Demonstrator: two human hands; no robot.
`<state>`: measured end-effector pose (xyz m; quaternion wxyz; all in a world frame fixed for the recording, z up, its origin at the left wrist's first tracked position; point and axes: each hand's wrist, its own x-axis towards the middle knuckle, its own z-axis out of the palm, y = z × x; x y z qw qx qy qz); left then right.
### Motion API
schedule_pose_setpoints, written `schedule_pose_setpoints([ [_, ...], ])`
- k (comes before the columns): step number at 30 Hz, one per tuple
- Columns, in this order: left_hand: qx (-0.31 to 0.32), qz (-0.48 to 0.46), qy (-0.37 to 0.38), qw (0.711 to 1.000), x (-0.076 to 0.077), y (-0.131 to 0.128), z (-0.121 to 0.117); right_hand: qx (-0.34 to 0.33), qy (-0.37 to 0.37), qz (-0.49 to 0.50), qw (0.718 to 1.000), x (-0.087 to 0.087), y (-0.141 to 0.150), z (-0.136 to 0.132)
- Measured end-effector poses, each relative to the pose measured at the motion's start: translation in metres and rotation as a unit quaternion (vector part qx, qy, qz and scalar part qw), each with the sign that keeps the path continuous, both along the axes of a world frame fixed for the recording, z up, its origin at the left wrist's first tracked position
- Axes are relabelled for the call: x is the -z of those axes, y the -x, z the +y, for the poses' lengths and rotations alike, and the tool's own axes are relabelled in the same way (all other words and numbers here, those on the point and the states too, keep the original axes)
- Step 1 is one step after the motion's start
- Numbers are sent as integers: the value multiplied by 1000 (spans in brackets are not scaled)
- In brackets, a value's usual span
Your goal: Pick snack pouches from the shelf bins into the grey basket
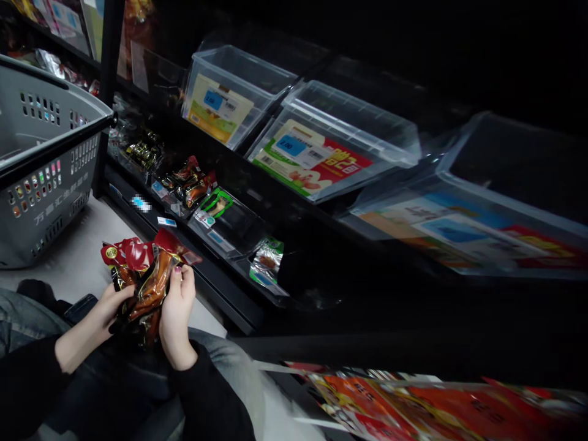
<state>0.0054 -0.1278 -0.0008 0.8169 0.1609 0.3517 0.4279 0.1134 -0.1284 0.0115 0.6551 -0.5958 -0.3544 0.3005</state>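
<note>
Between my two hands, above my lap, are several vacuum-sealed snack packets (pixel 149 288) with dark red tops and brown meat-like food showing through clear fronts. My left hand (pixel 114 303) is closed on the left side of the bunch, its thumb lying across a packet. Closed on the right side is my right hand (pixel 177 312), thumb and bent fingers near the top edge. The fingers behind the packets are hidden. Similar red-topped packets (pixel 193 184) lie in a clear bin on the low shelf ahead.
A grey shopping basket (pixel 50 177) stands at the left. Clear plastic bins (pixel 335 153) with price labels line the black shelf. A green-topped packet (pixel 267 263) sits in the lower row. Orange-red packages (pixel 390 404) are at bottom right, with the shelf's black edge (pixel 220 294) before my knees.
</note>
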Motion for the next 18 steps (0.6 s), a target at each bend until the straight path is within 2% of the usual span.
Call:
schedule_pose_setpoints([
  [5, -30, 26, -27, 999, -1, -1, 3, -36, 17, 73, 997, 3, -3, 3],
  [9, -39, 40, -36, 998, -6, -3, 2, 36, 10, -1, 999, -4, 3, -2],
  [12, -24, 51, -23, 998, -7, -3, 1, 52, 21, -38, 998, -10, 13, -9],
  [15, -7, 77, -28, 997, -3, -4, 4, 37, 29, -32, 998, -12, 24, -15],
  [18, 3, 95, -27, 995, 3, -5, 7, -20, 25, 15, 999, -8, 30, -17],
])
